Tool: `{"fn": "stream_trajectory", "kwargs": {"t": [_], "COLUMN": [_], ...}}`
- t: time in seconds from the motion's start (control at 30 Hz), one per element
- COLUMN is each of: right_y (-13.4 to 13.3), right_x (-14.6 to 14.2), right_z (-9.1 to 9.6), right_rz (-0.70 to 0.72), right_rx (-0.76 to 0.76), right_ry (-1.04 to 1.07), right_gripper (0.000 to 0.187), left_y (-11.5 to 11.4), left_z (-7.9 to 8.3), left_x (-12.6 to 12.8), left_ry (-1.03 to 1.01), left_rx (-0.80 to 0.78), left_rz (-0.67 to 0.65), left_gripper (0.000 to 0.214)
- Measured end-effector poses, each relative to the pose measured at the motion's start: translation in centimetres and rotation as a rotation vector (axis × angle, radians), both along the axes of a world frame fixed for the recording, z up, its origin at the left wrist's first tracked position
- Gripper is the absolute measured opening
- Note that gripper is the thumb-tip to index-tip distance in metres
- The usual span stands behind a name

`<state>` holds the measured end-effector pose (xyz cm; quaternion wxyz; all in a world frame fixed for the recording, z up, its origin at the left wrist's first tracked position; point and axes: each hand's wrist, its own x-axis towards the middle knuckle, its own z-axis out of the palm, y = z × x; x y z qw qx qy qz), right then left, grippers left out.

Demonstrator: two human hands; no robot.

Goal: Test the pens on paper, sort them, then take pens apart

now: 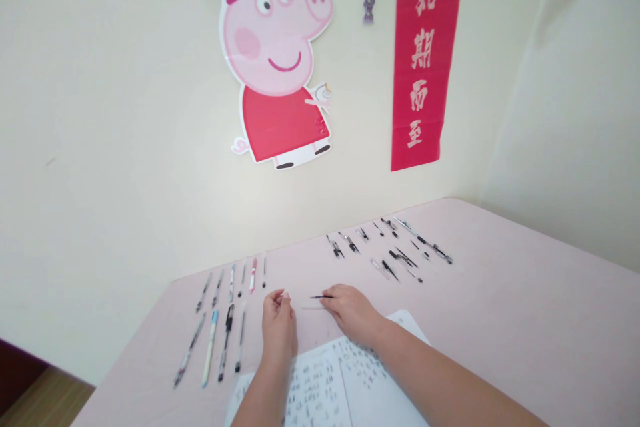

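Observation:
My right hand (pixel 350 310) pinches a thin dark pen refill (pixel 316 297), its pointed end toward the left. Just below it, a clear thin tube (pixel 311 308) lies level with the fingertips; whether the hand also touches it I cannot tell. A short way left, my left hand (pixel 278 310) is closed, thumb and fingers drawn together. A small pale bit shows at its fingertips, too small to name. Both forearms pass over an open notebook (pixel 320 387) with handwriting on its pages.
Two rows of pens stand out at left, including a blue-and-yellow pen (pixel 210 348), a pink-and-white pen (pixel 253 275) and a black-capped pen (pixel 226 341). At the back right lie several loose pen parts (pixel 390 269) and a long pen (pixel 435 249). The pink tabletop (pixel 525 320) meets the wall behind.

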<state>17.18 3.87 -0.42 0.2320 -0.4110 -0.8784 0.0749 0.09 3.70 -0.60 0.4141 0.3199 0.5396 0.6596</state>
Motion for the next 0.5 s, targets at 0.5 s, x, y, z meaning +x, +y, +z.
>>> {"fn": "stream_trajectory", "kwargs": {"t": [0.5], "right_y": [1.5], "right_x": [1.6], "right_z": [-0.4], "right_rz": [-0.355], "right_rx": [-0.022], "right_ry": [-0.094], "right_gripper": [0.026], "left_y": [-0.1], "left_z": [0.1], "left_x": [0.1], "left_ry": [-0.048], "left_rx": [-0.003], "left_rz": [0.001], "left_gripper": [0.032]}}
